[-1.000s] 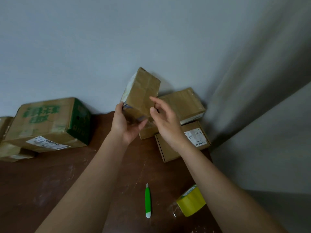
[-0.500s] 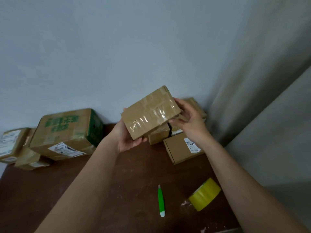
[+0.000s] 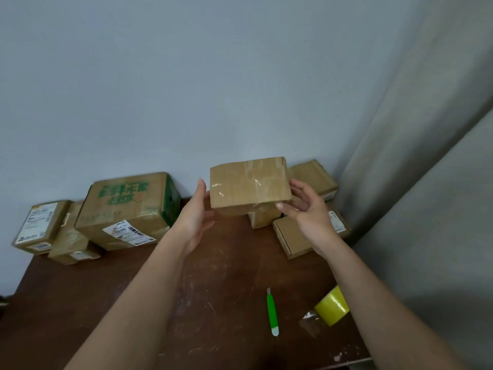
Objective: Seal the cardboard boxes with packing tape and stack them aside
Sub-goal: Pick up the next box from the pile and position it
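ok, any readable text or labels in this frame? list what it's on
Big box: green printed characters on top, too blurred to read.
Its white shipping label: barcode, print too small.
Far-left box: label, unreadable.
Flat box by the right hand: label, unreadable.
Held box: no text, only tape.

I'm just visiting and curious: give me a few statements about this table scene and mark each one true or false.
1. Both hands hold a small taped box above the table. True.
2. The left hand holds the green cutter. False: it lies on the table.
3. The yellow tape roll lies right of the cutter. True.
4. The green-printed box is under the right hand. False: it stands left, by the wall.
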A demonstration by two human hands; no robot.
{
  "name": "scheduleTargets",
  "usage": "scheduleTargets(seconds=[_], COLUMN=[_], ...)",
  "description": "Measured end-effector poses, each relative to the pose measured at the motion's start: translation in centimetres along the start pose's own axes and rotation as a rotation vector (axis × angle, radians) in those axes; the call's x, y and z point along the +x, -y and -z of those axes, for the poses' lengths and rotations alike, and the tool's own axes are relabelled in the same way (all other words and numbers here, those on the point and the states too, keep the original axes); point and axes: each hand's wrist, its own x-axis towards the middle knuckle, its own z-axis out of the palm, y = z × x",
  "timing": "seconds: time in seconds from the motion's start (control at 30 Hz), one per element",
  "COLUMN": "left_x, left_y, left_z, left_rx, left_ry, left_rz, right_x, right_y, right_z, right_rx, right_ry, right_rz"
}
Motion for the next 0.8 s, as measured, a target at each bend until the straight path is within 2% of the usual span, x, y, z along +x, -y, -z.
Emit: scheduleTargets(seconds=[0.37, 0.6, 0.8], left_x=[-1.2, -0.8, -0.6], left_y=[1.1, 1.5, 2.5], left_z=[0.9, 0.8, 1.6], left_rx=[0.078, -0.116, -0.182], left_ry=[0.045, 0.145, 0.128], left_rz=[-0.052, -0.084, -0.062], right_x=[-1.1, -1.1, -0.2], right_y=[-0.1, 0.6, 0.3], right_z=[-0.6, -0.3, -1.4], right_rx=[-0.122, -0.127, -0.175], right_ry=[-0.071, -0.047, -0.041], right_rz=[-0.104, -0.183, -0.151])
